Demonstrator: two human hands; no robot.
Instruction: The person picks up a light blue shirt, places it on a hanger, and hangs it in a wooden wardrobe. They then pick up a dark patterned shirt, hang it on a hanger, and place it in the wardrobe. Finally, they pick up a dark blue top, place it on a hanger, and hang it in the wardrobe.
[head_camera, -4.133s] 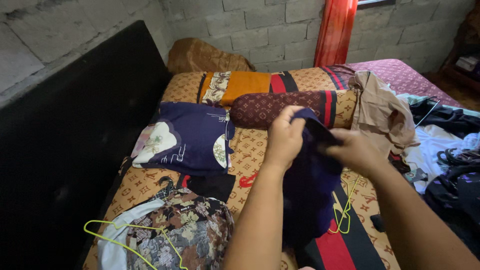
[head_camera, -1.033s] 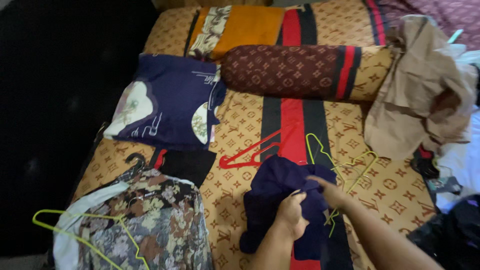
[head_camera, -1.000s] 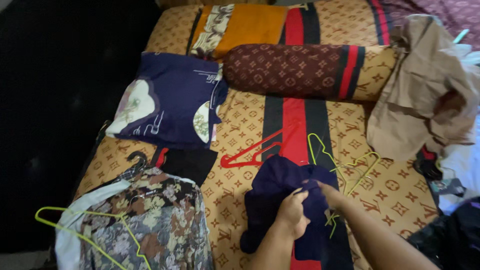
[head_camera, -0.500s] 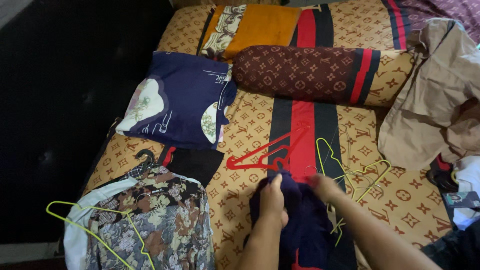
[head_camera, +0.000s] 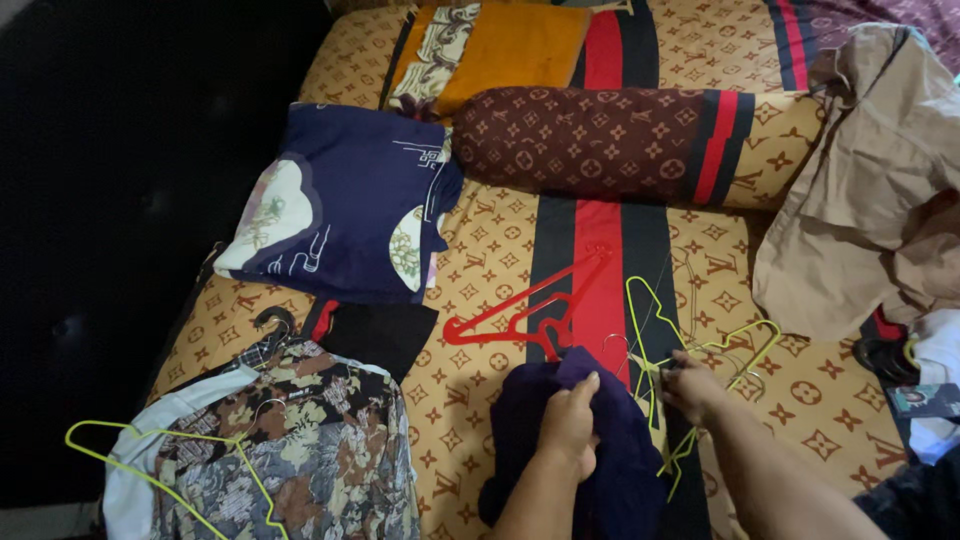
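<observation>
My left hand (head_camera: 570, 425) is closed on a dark navy garment (head_camera: 620, 470) bunched on the bed in front of me. My right hand (head_camera: 692, 385) has left the cloth and rests among a tangle of yellow wire hangers (head_camera: 715, 350) just to the garment's right, fingers curled on one of them. A red plastic hanger (head_camera: 525, 310) lies flat just beyond the garment.
A patterned brown bolster (head_camera: 600, 140) and an orange pillow (head_camera: 500, 45) lie at the head. A folded navy printed cloth (head_camera: 340, 205), a floral shirt on a yellow hanger (head_camera: 290, 455), a beige garment (head_camera: 870, 190) and a black headboard (head_camera: 110, 200) surround the spot.
The garment was lowered from mid-air onto the bed. My right hand has since let go of it and moved right to the yellow hangers, while my left hand stays on the cloth.
</observation>
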